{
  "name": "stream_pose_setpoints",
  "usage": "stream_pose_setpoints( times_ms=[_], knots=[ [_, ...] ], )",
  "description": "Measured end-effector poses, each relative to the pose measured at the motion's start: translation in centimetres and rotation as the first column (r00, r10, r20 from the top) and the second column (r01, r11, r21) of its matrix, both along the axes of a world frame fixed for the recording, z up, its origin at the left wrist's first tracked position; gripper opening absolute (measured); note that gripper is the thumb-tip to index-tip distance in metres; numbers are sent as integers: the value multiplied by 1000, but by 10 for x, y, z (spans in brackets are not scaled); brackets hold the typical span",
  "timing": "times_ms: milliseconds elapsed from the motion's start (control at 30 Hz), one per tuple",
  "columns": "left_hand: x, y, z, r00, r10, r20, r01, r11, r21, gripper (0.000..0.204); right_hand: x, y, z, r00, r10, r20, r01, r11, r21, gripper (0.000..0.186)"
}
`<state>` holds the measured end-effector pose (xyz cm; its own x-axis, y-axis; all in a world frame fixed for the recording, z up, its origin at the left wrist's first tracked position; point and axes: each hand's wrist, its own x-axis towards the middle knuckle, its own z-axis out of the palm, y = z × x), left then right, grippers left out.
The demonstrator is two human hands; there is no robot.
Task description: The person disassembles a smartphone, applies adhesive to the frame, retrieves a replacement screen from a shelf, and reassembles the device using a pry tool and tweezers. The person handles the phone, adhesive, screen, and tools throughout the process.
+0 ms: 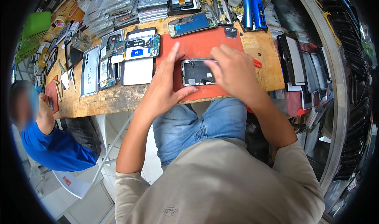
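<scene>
A black phone screen assembly [196, 72], its inner side up, lies on the red work mat [197, 48] in front of me. My left hand [166, 78] is beside its left end, fingers stretched out and thumb apart along the near side. Over its right end bends my right hand [235, 72], fingers curled and thumb drawn in towards them. Whatever those fingertips pinch is hidden. An opened phone [192, 24] with a blue panel rests at the mat's far edge, close to a small black card [230, 32].
Opened phones [141, 47] and a silver back cover [90, 70] lie left of the mat. Stacked clear plastic trays [112, 4] stand behind. Red-handled pliers [257, 63] and blue cylinders [258, 11] are at right. A co-worker in a blue shirt [57, 147] sits at left.
</scene>
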<state>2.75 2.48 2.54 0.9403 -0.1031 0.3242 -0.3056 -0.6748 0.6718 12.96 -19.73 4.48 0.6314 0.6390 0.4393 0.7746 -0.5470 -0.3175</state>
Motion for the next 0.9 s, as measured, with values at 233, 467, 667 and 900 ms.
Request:
stream_pose_setpoints(
  times_ms=[233, 467, 667, 900],
  knots=[
    [12, 37, 33, 973, -228, 31, 175, 820, 544, 26, -4, -59, 24, 952, -152, -266, 188, 975, 117, 12],
    [35, 46, 36, 829, -557, 55, 360, 607, 709, 20, -37, -95, 11, 821, -109, -561, 308, 911, 273, 9],
    [13, 45, 34, 839, -537, 89, 326, 627, 707, 19, -55, -109, 2, 819, -117, -562, 317, 908, 274, 12],
    [-16, 20, 47, 950, -268, 162, 174, 882, 437, 26, -47, -105, 14, 921, -44, -387, 130, 971, 201, 20]
  ],
)
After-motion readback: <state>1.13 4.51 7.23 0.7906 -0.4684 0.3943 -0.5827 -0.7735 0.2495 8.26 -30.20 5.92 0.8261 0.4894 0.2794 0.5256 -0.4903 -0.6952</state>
